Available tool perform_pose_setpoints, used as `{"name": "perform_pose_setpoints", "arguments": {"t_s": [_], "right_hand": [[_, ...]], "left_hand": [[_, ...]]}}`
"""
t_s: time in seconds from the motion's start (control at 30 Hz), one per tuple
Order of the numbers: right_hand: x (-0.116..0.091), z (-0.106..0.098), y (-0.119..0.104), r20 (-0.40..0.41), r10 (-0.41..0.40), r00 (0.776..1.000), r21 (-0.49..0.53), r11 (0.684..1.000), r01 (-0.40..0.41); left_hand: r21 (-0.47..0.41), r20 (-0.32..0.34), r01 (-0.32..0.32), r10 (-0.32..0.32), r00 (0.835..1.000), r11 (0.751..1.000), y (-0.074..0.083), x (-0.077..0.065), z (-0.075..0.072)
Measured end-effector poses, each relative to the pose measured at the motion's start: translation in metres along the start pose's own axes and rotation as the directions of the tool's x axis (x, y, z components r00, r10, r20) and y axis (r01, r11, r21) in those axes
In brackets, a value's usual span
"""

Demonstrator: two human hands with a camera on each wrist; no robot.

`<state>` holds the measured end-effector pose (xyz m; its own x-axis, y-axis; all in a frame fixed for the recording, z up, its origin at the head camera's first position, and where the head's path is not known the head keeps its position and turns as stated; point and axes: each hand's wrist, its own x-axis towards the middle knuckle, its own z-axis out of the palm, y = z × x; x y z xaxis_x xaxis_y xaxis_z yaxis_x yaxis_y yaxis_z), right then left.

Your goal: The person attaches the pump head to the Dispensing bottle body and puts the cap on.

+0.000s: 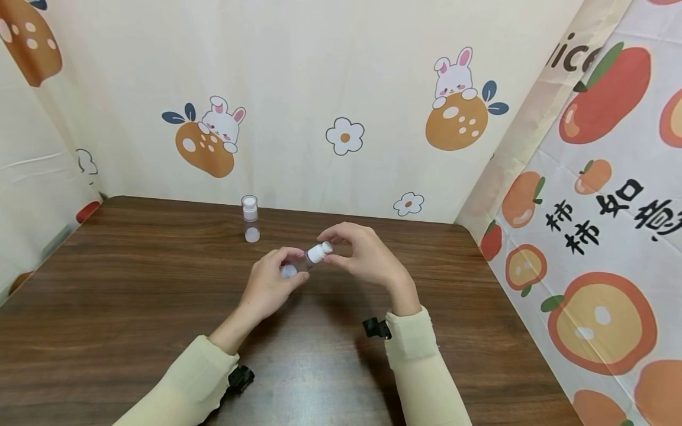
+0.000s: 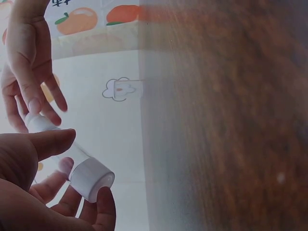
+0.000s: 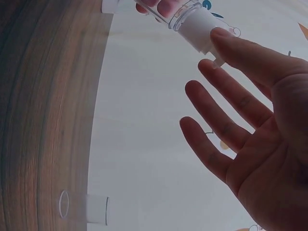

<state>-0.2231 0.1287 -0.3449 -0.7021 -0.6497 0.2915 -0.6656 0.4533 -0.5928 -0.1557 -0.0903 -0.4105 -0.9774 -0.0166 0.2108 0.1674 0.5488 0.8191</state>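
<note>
My left hand point(image 1: 270, 284) holds a small clear pump bottle point(image 1: 318, 252) by its body, tilted with the white pump head up to the right. In the left wrist view, the left thumb and fingers curl round the bottle's body near its white base point(image 2: 91, 179). My right hand point(image 1: 367, 254) has thumb and index finger at the pump head; its other fingers spread apart in the right wrist view. A second clear bottle with a white pump point(image 1: 250, 219) stands upright behind the left hand. A clear open cylinder, like a cap point(image 3: 84, 208), stands on the table.
Dark wood-grain table point(image 1: 160, 296) lies under both hands. Its back edge meets a cream curtain point(image 1: 298, 118) printed with rabbits and flowers. A fruit-printed cloth point(image 1: 602, 236) hangs at the right. Small black cameras sit at both wrists.
</note>
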Motion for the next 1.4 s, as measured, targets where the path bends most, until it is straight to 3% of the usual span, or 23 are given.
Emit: {"name": "perform_pose_setpoints", "arguments": {"t_s": [0.77, 1.4], "right_hand": [[0.002, 0.006, -0.001, 0.036, -0.017, 0.999, -0.019, 1.0, 0.018], [0.003, 0.011, -0.004, -0.011, 0.112, 0.994, -0.103, 0.988, -0.113]], "left_hand": [[-0.001, -0.008, -0.015, 0.015, 1.0, 1.0, -0.001, 0.0, 0.0], [-0.002, -0.002, -0.011, 0.011, 1.0, 1.0, 0.0, 0.0, 0.0]]}}
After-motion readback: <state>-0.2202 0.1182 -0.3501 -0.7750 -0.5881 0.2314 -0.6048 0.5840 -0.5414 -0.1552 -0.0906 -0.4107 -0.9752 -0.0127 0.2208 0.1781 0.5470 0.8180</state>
